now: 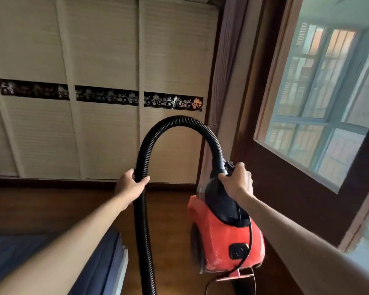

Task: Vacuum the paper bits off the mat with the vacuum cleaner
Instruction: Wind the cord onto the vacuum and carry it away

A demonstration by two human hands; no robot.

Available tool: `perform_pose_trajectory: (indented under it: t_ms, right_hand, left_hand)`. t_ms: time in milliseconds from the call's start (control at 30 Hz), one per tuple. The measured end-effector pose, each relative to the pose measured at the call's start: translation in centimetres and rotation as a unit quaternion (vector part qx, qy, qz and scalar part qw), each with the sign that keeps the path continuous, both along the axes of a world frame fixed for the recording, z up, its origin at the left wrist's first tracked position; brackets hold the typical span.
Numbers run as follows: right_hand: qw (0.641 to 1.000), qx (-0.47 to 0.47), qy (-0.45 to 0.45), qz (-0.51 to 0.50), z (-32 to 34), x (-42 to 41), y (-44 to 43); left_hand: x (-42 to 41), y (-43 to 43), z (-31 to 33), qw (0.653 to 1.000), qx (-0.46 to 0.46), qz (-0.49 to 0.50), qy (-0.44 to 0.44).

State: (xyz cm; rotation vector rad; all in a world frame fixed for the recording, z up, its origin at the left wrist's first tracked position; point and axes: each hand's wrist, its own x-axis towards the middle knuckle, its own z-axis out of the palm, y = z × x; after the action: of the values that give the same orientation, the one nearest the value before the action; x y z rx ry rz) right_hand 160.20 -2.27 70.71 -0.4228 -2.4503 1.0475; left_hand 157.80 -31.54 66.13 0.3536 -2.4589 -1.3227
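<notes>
vacuum cleaner: you've got the red vacuum cleaner (226, 235) lifted off the wooden floor (51, 209), hanging over by the window (320, 99) wall
right hand: your right hand (237, 180) is clamped on the black handle at the top of the body, carrying it
left hand: your left hand (131, 185) is wrapped round the ribbed black hose (175, 122), which loops up high between your hands and drops down out of view; hands are well apart
cord: the power cord (246, 248) trails off the back, can't tell if it's plugged in
mat: not in view, no paper bits either, just the floor, the wardrobe doors (98, 60) and a blue bed (51, 256) corner bottom left
nozzle: out of frame, can't see it
progress: looks like you're only hauling the machine into place, so I'd say basically nothing's vacuumed yet
left to do: set it down near the mat, get it running, run the nozzle over the bits
</notes>
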Motion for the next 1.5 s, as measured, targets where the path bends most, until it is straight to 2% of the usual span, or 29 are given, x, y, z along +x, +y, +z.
perform_pose_trajectory:
  t_ms: [333, 700, 967, 1500]
  right_hand:
    - [1.000, -0.008, -0.008, -0.018, 0.2, -14.8, -4.0]
    - [1.000, -0.008, -0.007, -0.006, -0.2, -28.0, -4.6]
    - [1.000, -0.021, -0.003, 0.021, -0.9, -41.1, -4.9]
    - [0.998, -0.003, -0.016, 0.060, -1.1, -63.7, -5.4]
  left_hand:
    - [-15.2, -4.8, 0.9, 0.999, -0.027, -0.020, 0.005]
    - [-27.6, -6.3, 0.2, 0.999, -0.027, -0.029, -0.012]
    - [-38.1, -7.2, 0.3, 0.999, -0.021, 0.002, -0.039]
    - [-56.9, -7.5, 1.1, 0.998, -0.031, 0.045, -0.012]
